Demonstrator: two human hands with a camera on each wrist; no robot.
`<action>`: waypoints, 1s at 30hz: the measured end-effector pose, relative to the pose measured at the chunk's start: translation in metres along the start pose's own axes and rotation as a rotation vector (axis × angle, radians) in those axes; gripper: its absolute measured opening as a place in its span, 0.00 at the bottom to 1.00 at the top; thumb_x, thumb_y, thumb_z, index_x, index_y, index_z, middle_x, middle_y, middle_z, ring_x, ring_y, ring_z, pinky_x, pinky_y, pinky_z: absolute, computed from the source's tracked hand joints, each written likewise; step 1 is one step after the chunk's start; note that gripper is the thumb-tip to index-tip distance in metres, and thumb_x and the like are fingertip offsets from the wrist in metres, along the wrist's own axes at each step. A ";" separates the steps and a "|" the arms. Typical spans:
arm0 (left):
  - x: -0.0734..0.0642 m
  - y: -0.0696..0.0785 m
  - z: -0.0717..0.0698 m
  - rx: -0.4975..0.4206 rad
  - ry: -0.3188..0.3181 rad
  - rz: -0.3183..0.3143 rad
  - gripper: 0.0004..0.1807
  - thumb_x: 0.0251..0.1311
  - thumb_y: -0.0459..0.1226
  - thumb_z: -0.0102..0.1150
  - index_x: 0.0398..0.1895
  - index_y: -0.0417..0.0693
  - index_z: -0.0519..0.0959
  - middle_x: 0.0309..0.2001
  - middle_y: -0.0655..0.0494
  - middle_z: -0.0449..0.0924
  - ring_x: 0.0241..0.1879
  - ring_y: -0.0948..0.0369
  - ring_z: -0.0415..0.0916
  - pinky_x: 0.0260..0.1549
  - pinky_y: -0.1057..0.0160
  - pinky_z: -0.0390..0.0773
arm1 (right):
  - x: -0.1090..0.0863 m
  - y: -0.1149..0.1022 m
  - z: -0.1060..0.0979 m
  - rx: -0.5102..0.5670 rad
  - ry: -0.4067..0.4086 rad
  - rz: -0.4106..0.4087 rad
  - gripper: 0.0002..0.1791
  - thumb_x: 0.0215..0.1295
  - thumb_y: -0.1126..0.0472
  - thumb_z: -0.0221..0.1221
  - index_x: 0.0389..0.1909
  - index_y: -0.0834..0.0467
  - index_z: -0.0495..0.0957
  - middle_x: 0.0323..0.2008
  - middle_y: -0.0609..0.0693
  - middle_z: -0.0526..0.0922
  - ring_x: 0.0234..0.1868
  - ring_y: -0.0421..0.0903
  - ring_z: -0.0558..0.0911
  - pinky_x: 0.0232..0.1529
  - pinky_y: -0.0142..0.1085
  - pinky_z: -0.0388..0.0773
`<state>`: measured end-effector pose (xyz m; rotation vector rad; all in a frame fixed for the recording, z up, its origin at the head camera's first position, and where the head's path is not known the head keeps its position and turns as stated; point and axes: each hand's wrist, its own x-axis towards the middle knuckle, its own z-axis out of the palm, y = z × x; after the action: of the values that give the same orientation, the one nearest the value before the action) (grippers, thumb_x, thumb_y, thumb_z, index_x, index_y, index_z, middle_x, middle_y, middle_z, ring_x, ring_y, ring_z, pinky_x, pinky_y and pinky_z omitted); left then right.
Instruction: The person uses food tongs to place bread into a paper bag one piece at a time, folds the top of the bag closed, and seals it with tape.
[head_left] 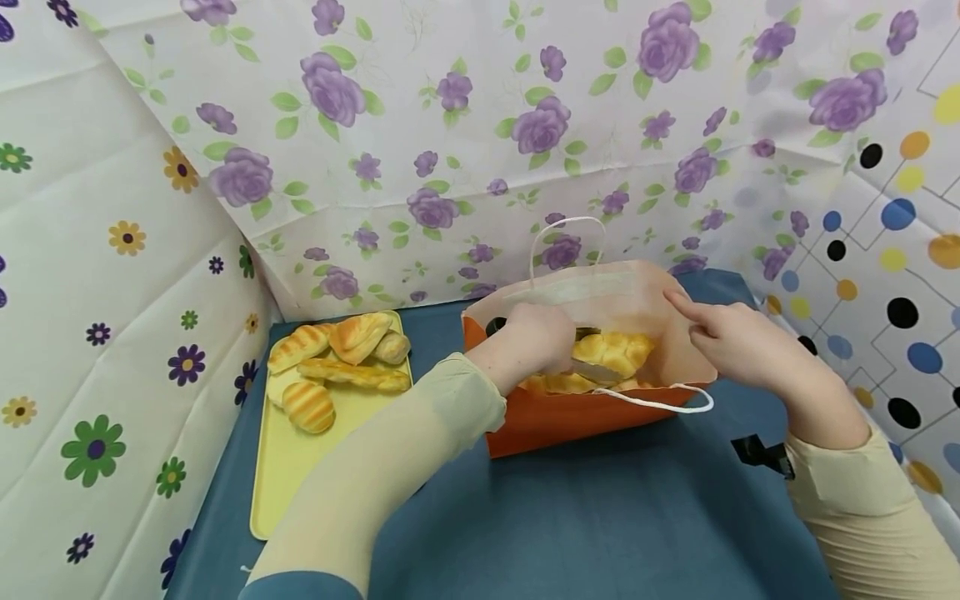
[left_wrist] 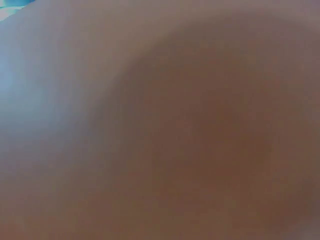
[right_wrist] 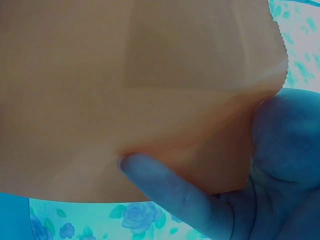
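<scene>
An orange paper bag [head_left: 577, 425] with white cord handles lies open toward me, its pale inside showing. Yellow-brown bread pieces [head_left: 618, 354] are in it, one with a braided-looking top. My left hand [head_left: 536, 333] reaches into the bag's mouth beside the bread. Its fingers are hidden, so what they touch does not show, and the left wrist view is only a brown blur. At the bag's right edge, my right hand [head_left: 742, 337] pinches the paper. In the right wrist view one finger [right_wrist: 165, 182] presses the paper's surface.
A yellow tray [head_left: 341, 442] at the left holds several breads: striped rolls [head_left: 309, 407], a long twisted loaf [head_left: 352, 375] and others piled at its far end. Blue cloth [head_left: 600, 525] covers the table. Patterned curtains [head_left: 450, 150] stand behind and at both sides.
</scene>
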<state>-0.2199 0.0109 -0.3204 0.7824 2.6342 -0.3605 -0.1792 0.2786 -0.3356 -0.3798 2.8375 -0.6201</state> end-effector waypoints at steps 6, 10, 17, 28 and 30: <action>-0.003 0.000 -0.002 0.041 0.038 0.017 0.13 0.78 0.50 0.60 0.37 0.58 0.86 0.29 0.60 0.79 0.24 0.63 0.68 0.24 0.63 0.68 | 0.002 -0.001 0.000 -0.005 0.000 -0.002 0.34 0.85 0.62 0.42 0.88 0.52 0.50 0.15 0.47 0.66 0.13 0.45 0.64 0.18 0.38 0.63; -0.008 -0.002 -0.005 0.019 0.079 0.034 0.14 0.75 0.55 0.63 0.40 0.58 0.87 0.32 0.61 0.81 0.27 0.62 0.74 0.27 0.63 0.74 | 0.002 -0.002 0.000 -0.002 -0.002 -0.003 0.34 0.85 0.62 0.42 0.88 0.52 0.50 0.15 0.47 0.66 0.13 0.46 0.64 0.18 0.38 0.64; -0.013 -0.008 -0.011 -0.088 0.144 0.036 0.24 0.69 0.60 0.67 0.57 0.57 0.82 0.42 0.62 0.82 0.37 0.62 0.80 0.37 0.58 0.82 | 0.004 -0.003 -0.001 -0.020 0.001 0.002 0.35 0.85 0.62 0.42 0.88 0.51 0.49 0.16 0.47 0.66 0.13 0.45 0.64 0.18 0.38 0.63; -0.017 -0.010 -0.010 -0.107 0.170 0.036 0.36 0.68 0.61 0.67 0.75 0.61 0.75 0.56 0.61 0.83 0.48 0.61 0.80 0.44 0.57 0.83 | 0.006 -0.004 -0.001 -0.025 -0.009 0.011 0.35 0.85 0.61 0.42 0.88 0.51 0.49 0.15 0.47 0.66 0.13 0.45 0.62 0.18 0.38 0.62; -0.016 -0.010 -0.010 -0.117 0.173 0.037 0.38 0.69 0.61 0.66 0.79 0.61 0.72 0.58 0.60 0.82 0.50 0.60 0.80 0.44 0.57 0.83 | 0.006 -0.004 0.000 -0.025 -0.011 0.009 0.34 0.85 0.61 0.42 0.88 0.52 0.49 0.15 0.47 0.66 0.13 0.45 0.62 0.17 0.38 0.62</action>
<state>-0.2157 -0.0013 -0.3030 0.8568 2.7666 -0.1325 -0.1843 0.2730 -0.3343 -0.3733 2.8375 -0.5802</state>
